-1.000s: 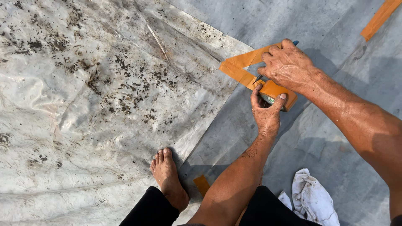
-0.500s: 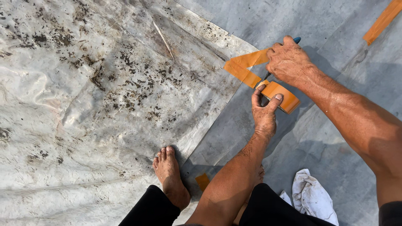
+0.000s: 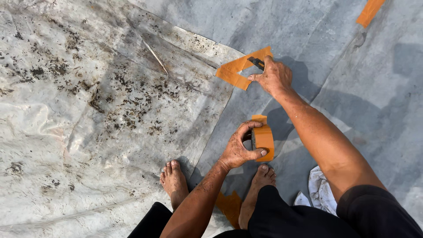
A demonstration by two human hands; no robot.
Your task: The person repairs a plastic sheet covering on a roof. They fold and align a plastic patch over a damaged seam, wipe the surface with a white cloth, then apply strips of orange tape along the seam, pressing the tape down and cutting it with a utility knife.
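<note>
Grey plastic sheeting (image 3: 308,26) covers the ground from twelve to five o'clock, and a paler, dirt-speckled sheet (image 3: 88,110) overlaps it across the whole nine o'clock side, its edge running from the top centre down toward the bare feet at six. Orange tape strips (image 3: 233,70) form an open triangle on the grey sheet at about one o'clock from the centre, next to that edge; another strip (image 3: 370,12) lies at the upper right corner, and a scrap of orange (image 3: 230,205) shows between the feet. A white rag (image 3: 320,191) lies at five o'clock. The left hand (image 3: 238,150), just below centre, is clamped around the orange tape roll (image 3: 263,139), thumb and fingers curled over it, held clear of the ground. The right hand (image 3: 274,77) rests on the taped patch, fingers closed on a small dark tool (image 3: 255,62) that looks like a blade or cutter, though it is too small to be sure. The hands are apart. By the look of it, a strip is being cut or pressed at the patch; the blade needs a steady, shallow touch so the sheeting below is not sliced.
</note>
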